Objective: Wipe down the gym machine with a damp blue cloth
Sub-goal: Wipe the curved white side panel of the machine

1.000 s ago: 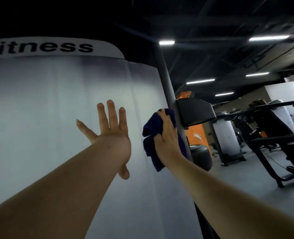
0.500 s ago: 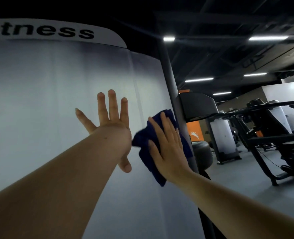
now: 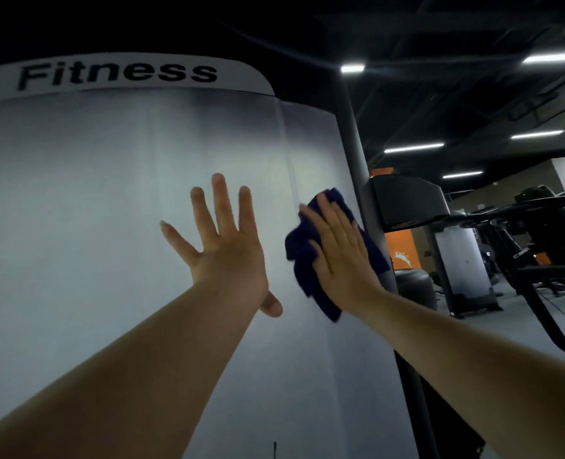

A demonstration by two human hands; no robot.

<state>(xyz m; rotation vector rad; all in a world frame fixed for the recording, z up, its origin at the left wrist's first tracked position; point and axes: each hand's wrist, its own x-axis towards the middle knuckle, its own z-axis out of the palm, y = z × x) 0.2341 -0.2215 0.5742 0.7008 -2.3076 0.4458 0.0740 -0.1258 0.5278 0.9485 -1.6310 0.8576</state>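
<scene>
- Two bare forearms reaching up and forward from the bottom corners.
- Left hand (image 3: 228,256) flat against the panel (image 3: 92,210), fingers straight and spread, thumb pointing down, holding nothing.
- Right hand (image 3: 339,253) just beside it, fingers straight and together, pressing the cloth (image 3: 302,260) flat onto the panel's right edge.
- Cloth dark blue and bunched, showing to the left of and below the palm, one corner sticking up past the fingertips, another hanging below the wrist.
- Panel pale grey, curved, upright; white band (image 3: 122,76) across its top reading "Fitness" in black.
- Dark post (image 3: 350,137) rising right behind the panel's right edge, with a black box (image 3: 407,202) fixed to it.
- Farther right, a black ball (image 3: 413,284) on the floor, another pale-shrouded machine (image 3: 463,263), black frames (image 3: 539,246), an orange wall patch (image 3: 402,246).
- Overhead, strip lights (image 3: 413,149) on a dark ceiling.
</scene>
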